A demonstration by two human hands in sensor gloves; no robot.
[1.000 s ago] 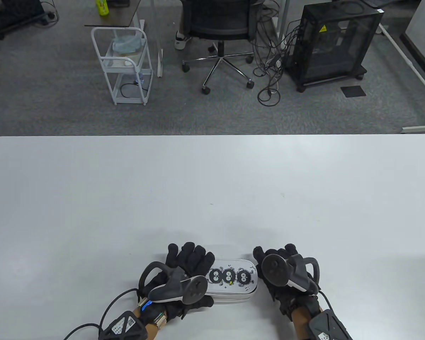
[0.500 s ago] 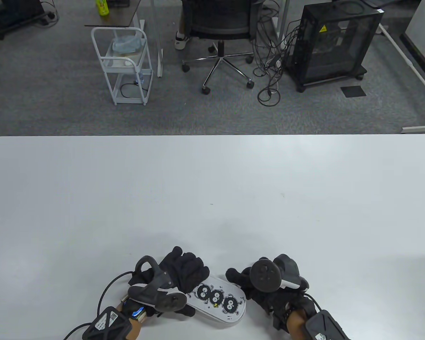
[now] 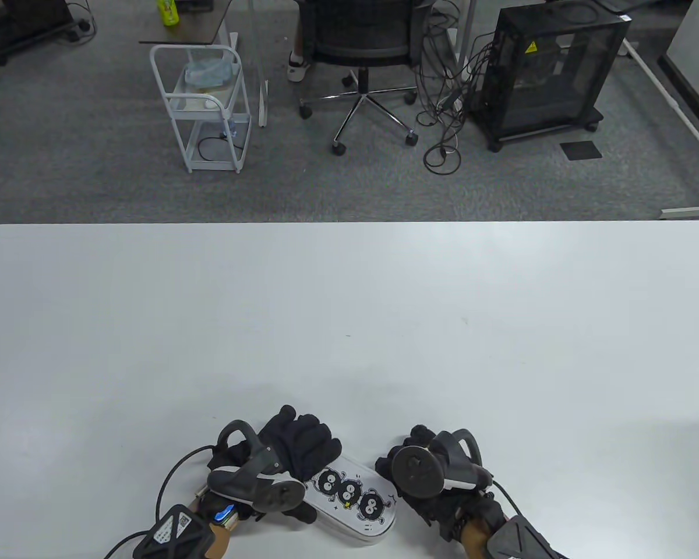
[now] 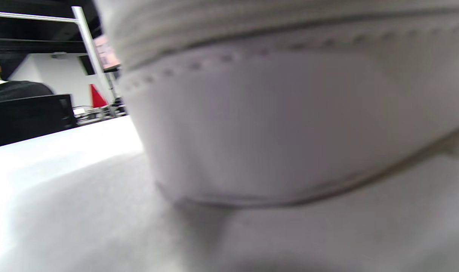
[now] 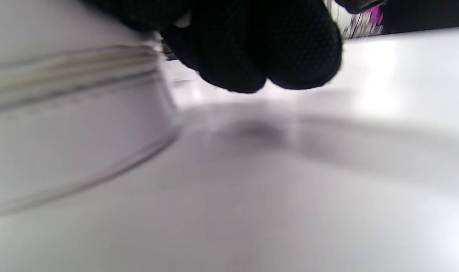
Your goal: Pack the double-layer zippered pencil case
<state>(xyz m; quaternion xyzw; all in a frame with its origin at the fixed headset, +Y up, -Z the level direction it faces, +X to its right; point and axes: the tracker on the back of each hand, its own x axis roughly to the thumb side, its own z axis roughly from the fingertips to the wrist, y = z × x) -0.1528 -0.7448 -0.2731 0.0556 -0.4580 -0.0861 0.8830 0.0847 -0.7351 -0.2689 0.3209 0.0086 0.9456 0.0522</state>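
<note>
The white zippered pencil case [image 3: 352, 503], printed with three black soot figures, lies slanted on the table near the front edge. My left hand [image 3: 317, 471] grips its left end, with fingers over the top and the thumb on the near side. My right hand [image 3: 393, 466] is curled against the case's far right end. The case fills the left wrist view [image 4: 290, 113], seen blurred from the side with its zip seams closed. In the right wrist view the case [image 5: 63, 132] is on the left and my curled fingers [image 5: 252, 49] hang at the top, beside its upper edge.
The white table [image 3: 349, 320] stretches away beyond the hands. Past its far edge are a white wire cart [image 3: 201, 110], an office chair [image 3: 358, 52] and a black cabinet [image 3: 550, 70] on the floor.
Both hands turned the case clockwise and drew it toward the front edge. In the last half second it slid slightly further left and the right hand closed in on its right end.
</note>
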